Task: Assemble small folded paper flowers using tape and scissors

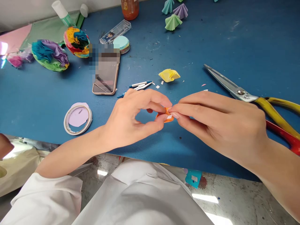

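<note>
Fingers of left hand point(131, 113) and right hand point(226, 120) pinch orange paper piece point(168, 120), white patch point(169, 117) exposed, apparently unfinished. Yellow piece point(169, 75) lies folded on tabletop point(211, 37); remaining quantity undeterminable.

Orange paper point(169, 120) — partly hidden; jar point(130, 10) — top cropped

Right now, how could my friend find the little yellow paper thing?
On the blue table, find the big scissors, then look left of their tip. There sits a small folded yellow paper, beside tiny white scraps; unlike those flat bits, it's puffy.
</note>
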Available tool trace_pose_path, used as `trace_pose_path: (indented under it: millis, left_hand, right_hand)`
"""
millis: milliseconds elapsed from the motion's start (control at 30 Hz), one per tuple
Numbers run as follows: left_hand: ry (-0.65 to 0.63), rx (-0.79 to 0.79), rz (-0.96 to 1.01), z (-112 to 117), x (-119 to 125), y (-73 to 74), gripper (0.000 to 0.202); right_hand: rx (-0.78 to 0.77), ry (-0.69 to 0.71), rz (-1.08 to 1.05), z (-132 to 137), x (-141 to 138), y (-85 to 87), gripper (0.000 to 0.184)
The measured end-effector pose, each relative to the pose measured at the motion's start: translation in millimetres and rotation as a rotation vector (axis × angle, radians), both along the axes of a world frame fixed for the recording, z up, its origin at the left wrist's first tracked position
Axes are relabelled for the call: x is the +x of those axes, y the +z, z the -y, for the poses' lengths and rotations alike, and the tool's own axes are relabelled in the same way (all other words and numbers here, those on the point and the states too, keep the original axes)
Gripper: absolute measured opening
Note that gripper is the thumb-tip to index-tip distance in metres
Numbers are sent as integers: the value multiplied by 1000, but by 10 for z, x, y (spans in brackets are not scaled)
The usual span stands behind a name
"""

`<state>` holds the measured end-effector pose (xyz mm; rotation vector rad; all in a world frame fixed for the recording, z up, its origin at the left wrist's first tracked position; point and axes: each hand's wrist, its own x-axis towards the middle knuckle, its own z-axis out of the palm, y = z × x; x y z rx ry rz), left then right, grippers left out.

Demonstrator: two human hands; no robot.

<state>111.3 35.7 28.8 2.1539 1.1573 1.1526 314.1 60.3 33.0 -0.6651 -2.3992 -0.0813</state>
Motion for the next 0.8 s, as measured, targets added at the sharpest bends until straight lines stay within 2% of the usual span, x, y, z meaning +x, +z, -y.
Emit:
trace_pose_path:
  millis: [133, 333, 433, 633, 700, 800]
  left_hand:
    - [-1, 1, 15, 0, 4, 6, 12]
    - [-11, -30, 12, 3, 19, 12, 11]
    - [-7, -33, 13, -3, 13, -3, 14]
    - [7, -53, 40, -23, -4, -29, 17]
    - [21, -68, 56, -25, -2, -28, 19]
    - [39, -102, 62, -24, 9, -23, 19]
  right_hand:
    - [54, -11, 5, -4, -6, 1, 13]
    - [249, -38, 27, -17, -68, 15, 7]
    - [212, -49, -2, -2, -83, 6, 10]
    - [4, -137, -134, -40, -54, -9, 10]
    - [14, -148, -165, -72, -38, -6, 11]
    - [124, -96, -140, -84, -23, 10, 8]
